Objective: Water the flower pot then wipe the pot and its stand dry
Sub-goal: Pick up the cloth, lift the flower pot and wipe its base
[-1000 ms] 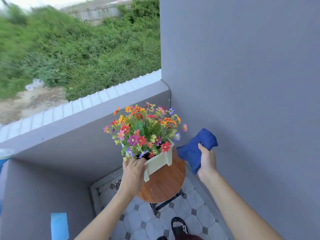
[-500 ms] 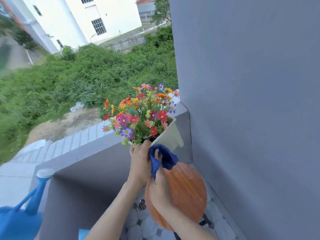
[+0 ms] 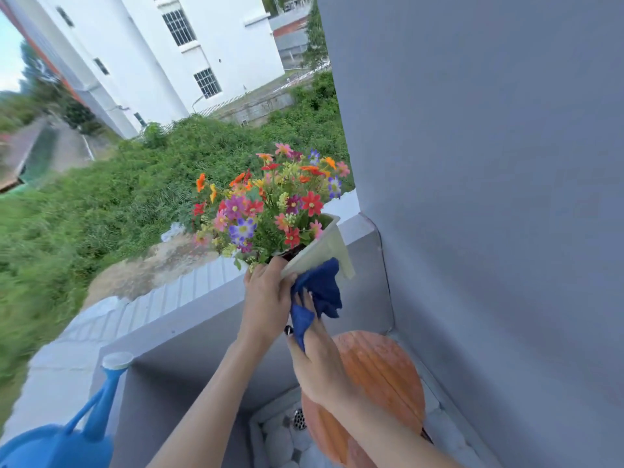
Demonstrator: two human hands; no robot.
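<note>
Head view: the left hand (image 3: 266, 298) is gripping the pot (image 3: 320, 251) by its near rim, holding it in the air above the stand (image 3: 381, 373). The pot is tilting, flowers (image 3: 266, 204) pointing up and left, its long axis running toward the wall (image 3: 489, 197). The right hand (image 3: 317, 363) is clutching a cloth (image 3: 320, 292), pressing it against the pot's side.

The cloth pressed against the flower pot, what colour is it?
Dark blue cloth, plain, seen in the head view.

Round wooden stand (image 3: 381, 373) on tiled floor (image 3: 280, 444), top bare; watering can (image 3: 64, 444) btm-left.
</note>
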